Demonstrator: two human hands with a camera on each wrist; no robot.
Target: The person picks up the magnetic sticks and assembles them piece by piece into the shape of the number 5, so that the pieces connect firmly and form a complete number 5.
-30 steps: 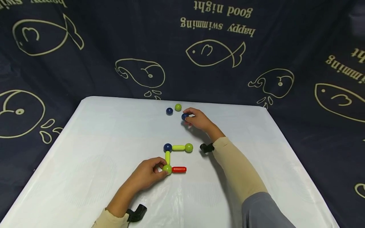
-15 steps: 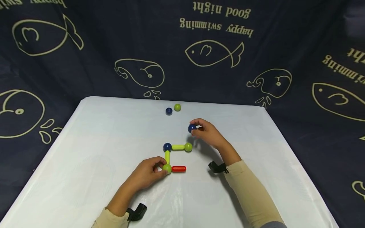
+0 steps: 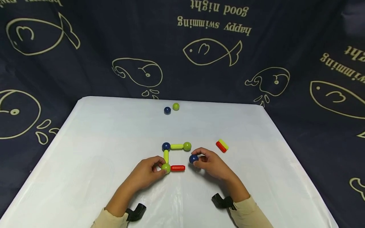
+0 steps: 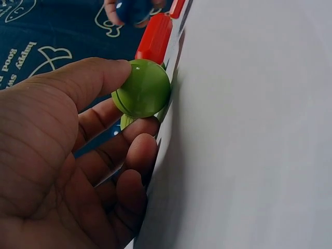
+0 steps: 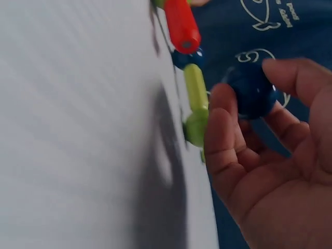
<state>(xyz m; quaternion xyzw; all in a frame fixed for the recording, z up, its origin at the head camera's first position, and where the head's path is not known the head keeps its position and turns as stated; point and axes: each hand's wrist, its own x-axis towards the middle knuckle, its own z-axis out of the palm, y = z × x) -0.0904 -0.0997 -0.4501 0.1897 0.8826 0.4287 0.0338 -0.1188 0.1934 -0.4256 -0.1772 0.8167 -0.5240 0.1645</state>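
Note:
My left hand (image 3: 148,172) pinches a green ball (image 4: 142,88) between thumb and fingers, at the near corner of a joined ball-and-stick shape. From that ball a red stick (image 3: 178,168) points right, and a yellow-green stick (image 3: 166,156) runs away to a blue ball (image 3: 166,146). Another yellow-green stick (image 3: 176,146) links this blue ball to a second green ball (image 3: 187,146). With thumb and fingertips my right hand (image 3: 212,163) holds a loose blue ball (image 5: 251,91), just right of the red stick's free end and apart from it.
Behind the right hand, a red stick (image 3: 220,147) and a yellow-green stick (image 3: 223,144) lie side by side. Near the far table edge sit a blue ball (image 3: 167,110) and a green ball (image 3: 176,106). A dark printed cloth (image 3: 128,38) hangs beyond the white table (image 3: 114,126).
My right hand has come back toward me from the far side, carrying the blue ball close to the red stick. The two sticks at right are uncovered. My left hand stays put.

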